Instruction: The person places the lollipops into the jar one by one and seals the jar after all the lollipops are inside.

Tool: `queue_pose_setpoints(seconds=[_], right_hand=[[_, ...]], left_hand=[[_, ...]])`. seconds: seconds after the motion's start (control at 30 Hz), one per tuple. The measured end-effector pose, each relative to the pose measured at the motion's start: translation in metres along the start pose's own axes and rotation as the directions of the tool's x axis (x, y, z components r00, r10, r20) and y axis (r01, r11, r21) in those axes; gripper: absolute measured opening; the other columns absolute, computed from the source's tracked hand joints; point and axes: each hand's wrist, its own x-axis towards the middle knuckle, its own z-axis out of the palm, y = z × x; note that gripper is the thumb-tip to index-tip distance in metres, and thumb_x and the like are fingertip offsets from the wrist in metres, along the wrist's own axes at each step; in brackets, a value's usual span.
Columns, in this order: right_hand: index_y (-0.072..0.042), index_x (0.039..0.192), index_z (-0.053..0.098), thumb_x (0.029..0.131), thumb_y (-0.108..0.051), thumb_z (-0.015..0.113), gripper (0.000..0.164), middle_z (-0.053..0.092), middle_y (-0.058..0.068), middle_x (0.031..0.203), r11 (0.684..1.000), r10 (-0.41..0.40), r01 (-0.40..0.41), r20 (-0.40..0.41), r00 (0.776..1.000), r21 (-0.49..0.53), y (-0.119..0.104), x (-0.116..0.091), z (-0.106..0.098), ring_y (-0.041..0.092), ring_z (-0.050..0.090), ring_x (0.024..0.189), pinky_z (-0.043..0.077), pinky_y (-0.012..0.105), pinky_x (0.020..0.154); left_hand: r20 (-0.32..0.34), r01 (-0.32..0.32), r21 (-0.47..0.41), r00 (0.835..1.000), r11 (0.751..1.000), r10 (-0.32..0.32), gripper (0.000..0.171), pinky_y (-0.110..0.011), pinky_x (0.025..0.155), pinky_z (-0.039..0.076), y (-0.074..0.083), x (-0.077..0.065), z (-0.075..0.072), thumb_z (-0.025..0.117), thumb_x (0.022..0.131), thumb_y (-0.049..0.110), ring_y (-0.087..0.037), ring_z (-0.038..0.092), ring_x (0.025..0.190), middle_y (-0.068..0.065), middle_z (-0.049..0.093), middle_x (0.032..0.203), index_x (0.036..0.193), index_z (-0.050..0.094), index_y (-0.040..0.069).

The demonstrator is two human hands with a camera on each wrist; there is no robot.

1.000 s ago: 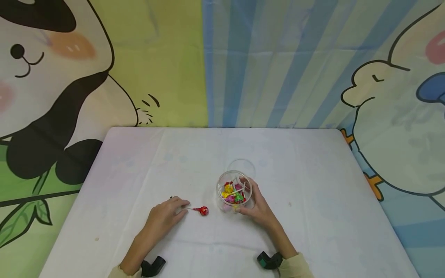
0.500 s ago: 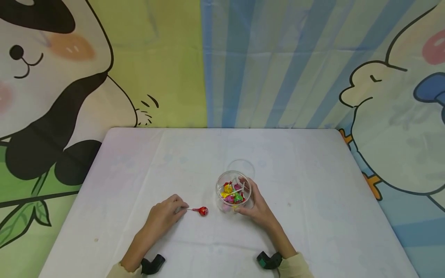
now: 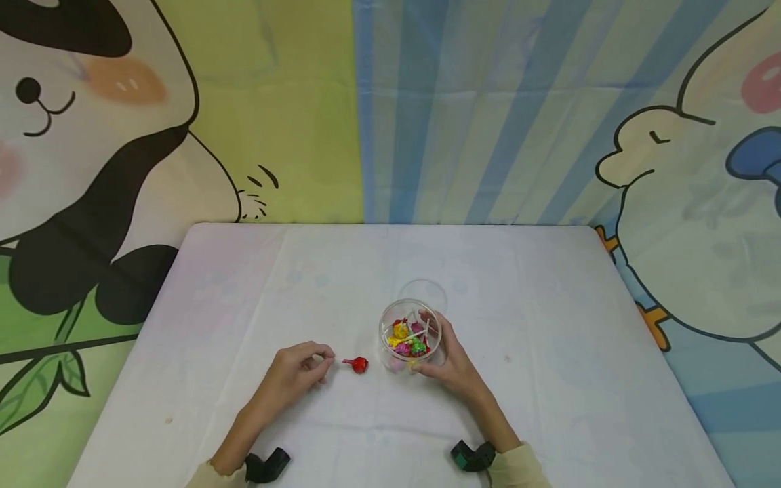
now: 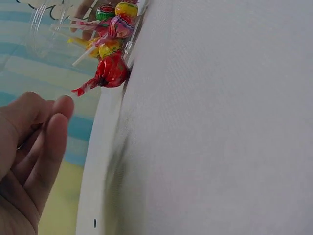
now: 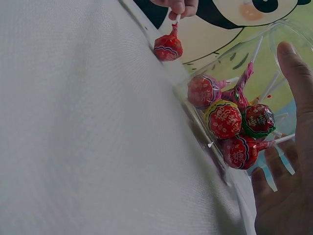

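A red-wrapped lollipop [image 3: 359, 365] is pinched by its stick between the thumb and fingertips of my left hand [image 3: 300, 369]. In the left wrist view the red lollipop [image 4: 112, 71] tilts candy end down, close to the tabletop. My right hand [image 3: 453, 360] holds a clear jar [image 3: 384, 332] round its right side, thumb at the near side. Inside the jar lie several wrapped lollipops [image 5: 225, 120], red, yellow, pink and green, with white sticks pointing up. The held lollipop is to the left of the jar, apart from it.
A clear round lid [image 3: 427, 281] lies just behind the jar on the white-covered table [image 3: 537, 291]. Behind the table hangs a cartoon-printed cloth [image 3: 464, 108]. Black wrist cameras [image 3: 268, 466] sit on both forearms.
My left hand has lifted and turned the lollipop's stick end up, with a slight shift. The right hand and jar have stayed in place.
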Motion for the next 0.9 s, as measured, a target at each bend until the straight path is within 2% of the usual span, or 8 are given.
queue_pose_setpoints(seconds=[0.1,0.2,0.37,0.43,0.5,0.63,0.73,0.9], right_hand=[[-0.022,0.151,0.026,0.075,-0.007,0.081,0.094,0.038,0.006,0.155,1.0,-0.012,0.012,0.001,1.0,0.002,0.003,0.0,0.0,0.03,0.033,0.144,0.021,0.012,0.113],[-0.023,0.15,0.027,0.076,-0.009,0.081,0.093,0.038,0.006,0.154,1.0,-0.029,0.029,0.002,1.0,0.002,0.005,0.0,0.0,0.029,0.034,0.144,0.021,0.012,0.113],[-0.026,0.151,0.026,0.077,-0.01,0.081,0.094,0.039,0.006,0.154,0.999,-0.033,0.033,0.004,0.999,0.007,0.006,0.001,-0.001,0.028,0.034,0.143,0.022,0.009,0.111],[-0.027,0.151,0.026,0.077,-0.009,0.08,0.094,0.038,0.006,0.154,0.999,-0.036,0.035,0.006,0.999,0.011,0.007,0.001,-0.001,0.029,0.033,0.143,0.023,0.008,0.111],[-0.026,0.151,0.025,0.077,-0.008,0.08,0.094,0.038,0.007,0.154,0.999,-0.046,0.046,0.007,0.999,0.01,0.007,0.001,-0.001,0.03,0.032,0.144,0.023,0.009,0.112],[-0.026,0.151,0.025,0.076,-0.008,0.081,0.095,0.038,0.008,0.154,0.999,-0.044,0.044,0.0,0.999,0.016,0.006,0.001,-0.001,0.031,0.032,0.144,0.023,0.01,0.112],[-0.026,0.151,0.025,0.076,-0.009,0.08,0.094,0.038,0.009,0.154,0.999,-0.039,0.039,-0.001,0.999,0.019,0.004,0.001,-0.001,0.033,0.033,0.143,0.024,0.014,0.114],[-0.026,0.151,0.026,0.076,-0.009,0.08,0.094,0.039,0.007,0.154,1.0,-0.02,0.02,0.0,1.0,0.007,0.004,0.0,0.0,0.032,0.034,0.143,0.024,0.018,0.115]], left_hand=[[-0.075,-0.045,-0.124,0.997,0.991,0.036,0.015,-0.016,0.049,0.048,0.003,0.002,-0.002,0.072,0.084,0.002,-0.005,0.06,0.049,-0.001,0.067,0.067,0.095,0.07,0.013],[-0.129,-0.086,-0.247,0.99,0.965,0.055,0.015,-0.019,0.049,0.05,0.014,0.005,-0.007,0.07,0.085,-0.002,-0.007,0.061,0.05,-0.003,0.067,0.063,0.097,0.069,0.008],[-0.271,-0.2,-0.431,0.959,0.88,0.085,0.023,-0.022,0.048,0.052,0.041,0.013,-0.011,0.062,0.083,-0.018,-0.009,0.062,0.05,-0.005,0.066,0.061,0.099,0.065,-0.003],[-0.326,-0.25,-0.47,0.94,0.847,0.096,0.026,-0.023,0.047,0.052,0.05,0.017,-0.01,0.059,0.081,-0.023,-0.009,0.062,0.05,-0.005,0.066,0.061,0.099,0.064,-0.006],[-0.347,-0.281,-0.479,0.931,0.831,0.115,0.026,-0.023,0.047,0.053,0.057,0.022,-0.009,0.059,0.08,-0.024,-0.009,0.062,0.05,-0.005,0.066,0.061,0.098,0.064,-0.007],[-0.276,-0.248,-0.462,0.953,0.851,0.127,0.021,-0.025,0.048,0.053,0.07,0.035,-0.007,0.063,0.082,-0.017,-0.008,0.063,0.051,-0.008,0.065,0.061,0.096,0.065,-0.002],[-0.201,-0.193,-0.415,0.972,0.889,0.117,0.015,-0.025,0.049,0.054,0.075,0.047,-0.003,0.067,0.085,-0.007,-0.007,0.063,0.052,-0.008,0.066,0.065,0.094,0.067,0.004],[-0.133,-0.238,-0.282,0.969,0.929,0.207,0.012,-0.021,0.05,0.052,0.079,0.064,0.01,0.073,0.084,0.005,-0.006,0.063,0.053,-0.005,0.068,0.078,0.094,0.071,0.011]])
